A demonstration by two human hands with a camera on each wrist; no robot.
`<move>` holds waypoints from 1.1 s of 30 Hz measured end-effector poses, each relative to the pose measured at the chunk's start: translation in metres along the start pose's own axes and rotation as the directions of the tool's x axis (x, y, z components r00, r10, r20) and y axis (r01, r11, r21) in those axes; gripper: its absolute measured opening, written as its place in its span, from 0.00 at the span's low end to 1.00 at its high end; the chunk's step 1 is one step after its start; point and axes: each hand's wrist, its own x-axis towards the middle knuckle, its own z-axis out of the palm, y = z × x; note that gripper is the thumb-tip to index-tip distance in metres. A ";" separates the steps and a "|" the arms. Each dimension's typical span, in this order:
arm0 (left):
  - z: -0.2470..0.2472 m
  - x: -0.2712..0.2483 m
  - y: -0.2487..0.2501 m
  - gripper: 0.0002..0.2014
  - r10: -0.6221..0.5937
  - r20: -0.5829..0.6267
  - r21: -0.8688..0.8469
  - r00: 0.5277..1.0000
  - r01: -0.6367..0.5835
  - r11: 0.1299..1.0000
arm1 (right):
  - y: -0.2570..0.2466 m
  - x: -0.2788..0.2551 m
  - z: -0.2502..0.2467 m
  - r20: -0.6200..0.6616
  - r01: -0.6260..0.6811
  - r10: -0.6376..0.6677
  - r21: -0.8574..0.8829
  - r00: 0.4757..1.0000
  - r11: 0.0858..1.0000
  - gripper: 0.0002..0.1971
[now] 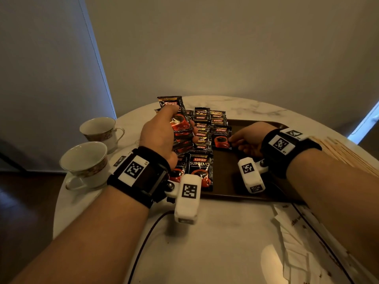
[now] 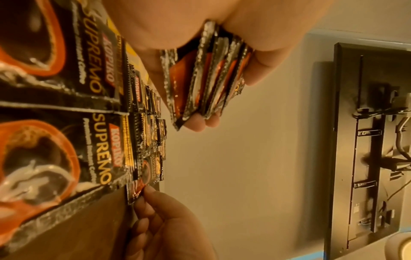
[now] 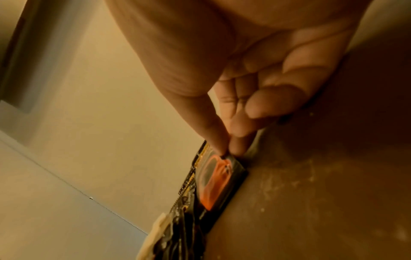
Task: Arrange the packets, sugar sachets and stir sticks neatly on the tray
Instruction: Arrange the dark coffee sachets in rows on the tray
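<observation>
left hand (image 1: 162,132) grip: glossy foil packets (image 2: 206,73), fanned; right hand (image 1: 249,140) grip: pinches flat packet (image 1: 221,138) on brown tray (image 1: 229,181)

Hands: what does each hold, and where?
Left hand grips a stack of packets round its lower half. Right hand pinches the near right corner of one packet on the tray.

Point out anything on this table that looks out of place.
The stir sticks and white sugar sachets lie loose on the table, off the tray; the sachets are heaped askew.
</observation>
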 end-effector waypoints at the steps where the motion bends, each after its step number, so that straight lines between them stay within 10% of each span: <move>1: 0.000 0.000 0.000 0.16 -0.003 0.004 -0.001 1.000 0.003 1.000 | 0.000 0.000 0.000 0.000 0.001 -0.001 -0.019 1.000 1.000 0.06; 11: 0.001 0.001 -0.005 0.18 -0.014 0.004 0.071 1.000 0.013 0.997 | 0.003 0.005 -0.001 0.002 0.043 -0.043 -0.039 0.999 0.998 0.10; 16: 0.004 -0.003 -0.011 0.12 -0.018 0.020 0.143 1.000 0.015 0.990 | 0.008 -0.007 -0.008 0.073 0.091 -0.113 0.256 0.991 0.962 0.15; 22: 0.008 -0.008 -0.021 0.15 -0.009 0.179 0.189 0.984 -0.026 0.982 | 0.007 -0.068 -0.004 0.382 0.309 -0.439 0.355 0.814 0.882 0.17; 33: -0.002 -0.002 -0.028 0.22 -0.061 0.370 0.387 0.927 -0.094 0.917 | 0.024 -0.065 0.005 0.260 0.276 -0.516 0.608 0.816 0.744 0.19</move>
